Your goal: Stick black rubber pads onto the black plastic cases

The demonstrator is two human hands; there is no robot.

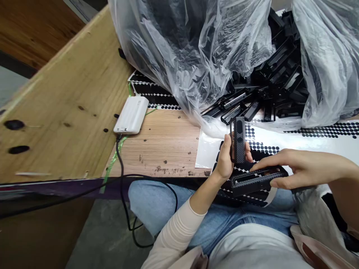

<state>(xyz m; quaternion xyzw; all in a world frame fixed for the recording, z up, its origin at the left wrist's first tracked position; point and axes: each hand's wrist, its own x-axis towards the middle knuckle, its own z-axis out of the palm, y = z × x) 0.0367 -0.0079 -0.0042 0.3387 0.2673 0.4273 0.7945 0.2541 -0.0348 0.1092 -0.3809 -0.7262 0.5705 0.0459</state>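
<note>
The left hand [226, 158] grips a black carbon-textured case [239, 140] upright, its fingers curled behind it and partly hidden. The right hand [307, 168] pinches a black frame [258, 180] between thumb and fingers, above a sheet of black dots [263, 147]. Clear plastic [190, 41] half hides a heap of black parts [276, 78]. Any print on the white power bank [131, 115] cannot be made out.

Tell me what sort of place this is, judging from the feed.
It's probably a small-parts assembly bench, though I can't be sure. A heap of black plastic parts lies partly under clear plastic bags, beside sheets of black dots on a wooden bench.
</note>
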